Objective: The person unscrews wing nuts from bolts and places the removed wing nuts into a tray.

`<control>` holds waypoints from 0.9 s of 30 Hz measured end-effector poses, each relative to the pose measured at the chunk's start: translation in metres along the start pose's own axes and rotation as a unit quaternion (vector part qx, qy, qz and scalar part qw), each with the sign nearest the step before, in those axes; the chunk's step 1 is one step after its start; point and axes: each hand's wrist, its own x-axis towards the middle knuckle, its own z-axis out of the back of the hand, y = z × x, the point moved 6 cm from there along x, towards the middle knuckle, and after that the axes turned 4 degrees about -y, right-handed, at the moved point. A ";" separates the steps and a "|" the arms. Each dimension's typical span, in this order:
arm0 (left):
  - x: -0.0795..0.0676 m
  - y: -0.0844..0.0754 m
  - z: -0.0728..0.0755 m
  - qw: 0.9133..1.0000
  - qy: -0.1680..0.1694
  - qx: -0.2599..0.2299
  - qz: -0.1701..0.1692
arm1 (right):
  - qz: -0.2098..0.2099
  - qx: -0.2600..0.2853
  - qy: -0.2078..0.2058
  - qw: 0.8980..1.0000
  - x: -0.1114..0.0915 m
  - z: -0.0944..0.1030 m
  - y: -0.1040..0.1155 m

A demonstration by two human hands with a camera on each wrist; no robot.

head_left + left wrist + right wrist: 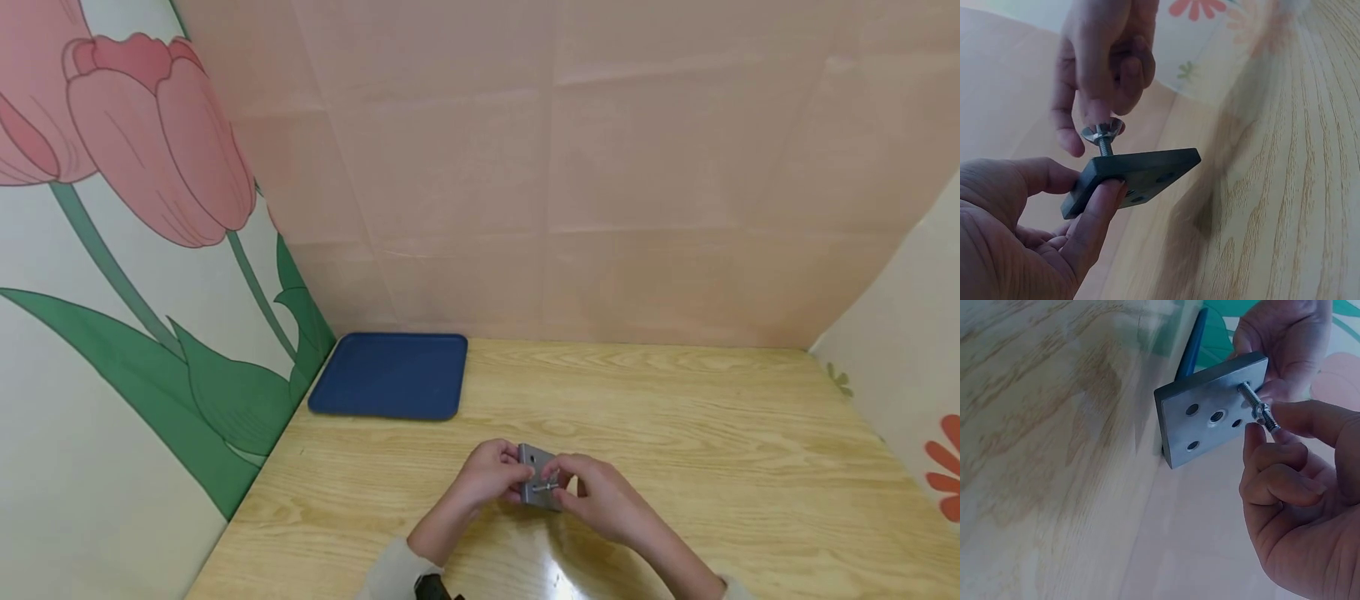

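A square grey metal plate (1213, 397) with several holes is held up on edge over the table. My left hand (491, 475) grips one side of it between thumb and fingers. From a corner hole a threaded bolt (1249, 394) sticks out, carrying a wing nut (1104, 132) partway along its length. The thumb and forefinger of my right hand (600, 496) pinch around the wing nut, its other fingers curled in, as the right wrist view shows. On the plate's back, a left fingertip presses near the bolt's corner in the left wrist view.
A blue tray (390, 375) lies at the back left of the wood-grain table (675, 417). A plain pinkish backdrop (555, 167) stands behind, with a tulip-patterned panel (150, 333) on the left and a flowered one (915, 358) on the right.
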 end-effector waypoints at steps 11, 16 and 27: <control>0.002 0.001 0.002 1.000 0.003 0.004 0.010 | -0.087 -0.021 -0.049 0.995 0.005 0.006 -0.006; 0.003 0.000 0.002 1.000 -0.003 0.005 0.012 | -0.088 -0.029 -0.040 0.995 0.006 0.004 -0.008; 0.003 -0.006 0.002 1.000 -0.003 0.010 0.005 | -0.078 -0.035 -0.043 0.995 0.010 0.002 -0.008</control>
